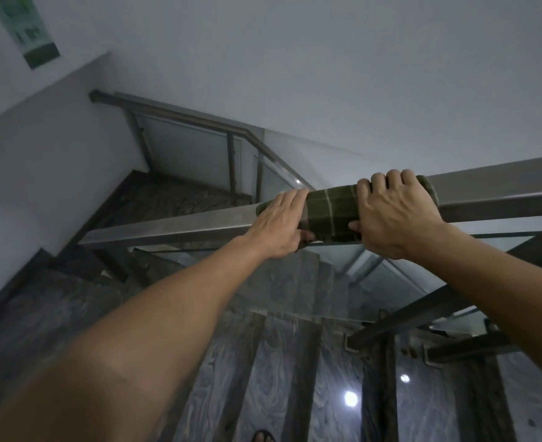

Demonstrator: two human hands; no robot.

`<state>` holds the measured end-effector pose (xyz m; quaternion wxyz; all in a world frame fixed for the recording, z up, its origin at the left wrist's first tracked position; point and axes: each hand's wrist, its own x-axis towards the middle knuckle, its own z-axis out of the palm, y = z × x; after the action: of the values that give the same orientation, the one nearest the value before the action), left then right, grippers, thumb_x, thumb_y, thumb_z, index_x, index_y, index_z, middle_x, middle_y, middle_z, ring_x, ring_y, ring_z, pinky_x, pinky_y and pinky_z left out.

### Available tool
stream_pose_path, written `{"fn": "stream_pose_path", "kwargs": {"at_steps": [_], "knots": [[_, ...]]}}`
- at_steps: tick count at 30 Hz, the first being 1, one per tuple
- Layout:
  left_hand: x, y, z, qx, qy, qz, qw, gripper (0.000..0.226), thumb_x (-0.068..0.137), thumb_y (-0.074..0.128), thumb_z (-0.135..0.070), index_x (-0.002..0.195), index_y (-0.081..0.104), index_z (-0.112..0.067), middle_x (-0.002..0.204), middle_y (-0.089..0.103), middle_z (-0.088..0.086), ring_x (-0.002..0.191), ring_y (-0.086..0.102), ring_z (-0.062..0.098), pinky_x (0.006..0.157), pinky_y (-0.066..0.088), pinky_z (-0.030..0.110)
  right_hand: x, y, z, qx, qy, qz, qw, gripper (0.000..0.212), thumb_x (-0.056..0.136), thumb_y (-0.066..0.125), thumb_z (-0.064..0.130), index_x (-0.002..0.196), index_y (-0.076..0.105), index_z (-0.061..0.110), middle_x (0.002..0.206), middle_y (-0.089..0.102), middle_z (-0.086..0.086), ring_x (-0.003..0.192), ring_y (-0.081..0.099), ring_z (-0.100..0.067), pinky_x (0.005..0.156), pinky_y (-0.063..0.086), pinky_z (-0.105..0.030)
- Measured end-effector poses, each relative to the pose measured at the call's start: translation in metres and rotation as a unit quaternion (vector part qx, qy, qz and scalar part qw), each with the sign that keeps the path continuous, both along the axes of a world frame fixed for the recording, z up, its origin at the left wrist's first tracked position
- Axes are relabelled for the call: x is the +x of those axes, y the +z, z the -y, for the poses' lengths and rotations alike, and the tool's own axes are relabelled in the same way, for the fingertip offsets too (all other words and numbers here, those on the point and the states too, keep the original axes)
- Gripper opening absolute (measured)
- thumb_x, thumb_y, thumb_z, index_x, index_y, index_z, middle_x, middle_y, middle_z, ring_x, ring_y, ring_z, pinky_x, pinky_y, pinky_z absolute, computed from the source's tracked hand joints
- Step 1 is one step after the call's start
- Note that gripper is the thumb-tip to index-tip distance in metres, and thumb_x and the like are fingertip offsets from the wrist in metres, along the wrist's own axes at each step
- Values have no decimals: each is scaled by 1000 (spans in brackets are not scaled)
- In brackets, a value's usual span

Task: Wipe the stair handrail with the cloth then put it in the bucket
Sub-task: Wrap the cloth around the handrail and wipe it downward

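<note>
A dark green cloth point(330, 213) with pale stripes is wrapped around the steel handrail point(174, 226), which runs across the view from lower left to upper right. My left hand point(279, 224) presses on the cloth's left end, fingers laid over the rail. My right hand point(394, 212) grips the cloth's right end, fingers curled over the top of the rail. No bucket is in view.
Dark marble stairs point(263, 362) descend below the rail, with glass panels point(186, 148) and steel posts along the far flight. A second rail point(438, 301) crosses at lower right. A green poster point(27, 27) hangs on the white wall. A sandalled foot point(261, 437) shows at the bottom.
</note>
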<state>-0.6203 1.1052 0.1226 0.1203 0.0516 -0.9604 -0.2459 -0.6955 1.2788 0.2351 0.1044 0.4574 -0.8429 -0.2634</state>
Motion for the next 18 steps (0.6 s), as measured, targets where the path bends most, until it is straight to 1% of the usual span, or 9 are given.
{"fn": "stream_pose_path", "kwargs": {"at_steps": [6, 11, 14, 18], "knots": [[14, -24, 32, -1, 2, -5, 1000, 80, 77, 74, -32, 140, 27, -15, 140, 41, 8, 128, 40, 23, 110, 34, 41, 15, -25, 33, -4, -1, -5, 1000, 58, 91, 33, 57, 116, 47, 7, 108, 59, -16, 94, 57, -31, 89, 45, -45], [30, -51, 69, -3, 10, 1, 1000, 80, 79, 73, -31, 141, 27, -13, 141, 40, 9, 129, 38, 23, 111, 32, 43, 32, -56, 72, -18, -8, 1, 1000, 57, 90, 35, 56, 115, 48, 7, 108, 58, -16, 94, 55, -32, 89, 44, -45], [41, -68, 94, 1, 11, 5, 1000, 79, 79, 73, -31, 141, 28, -13, 141, 40, 9, 129, 38, 24, 110, 34, 45, 43, -75, 100, -19, -7, 2, 1000, 56, 90, 37, 55, 116, 48, 7, 108, 57, -17, 94, 54, -32, 89, 44, -45], [58, -93, 133, 18, 16, 24, 999, 79, 78, 74, -31, 141, 29, -14, 143, 40, 7, 130, 38, 23, 111, 34, 46, 60, -100, 139, -32, -7, 16, 999, 57, 90, 39, 54, 121, 47, 6, 112, 56, -17, 98, 54, -32, 91, 42, -45]]}}
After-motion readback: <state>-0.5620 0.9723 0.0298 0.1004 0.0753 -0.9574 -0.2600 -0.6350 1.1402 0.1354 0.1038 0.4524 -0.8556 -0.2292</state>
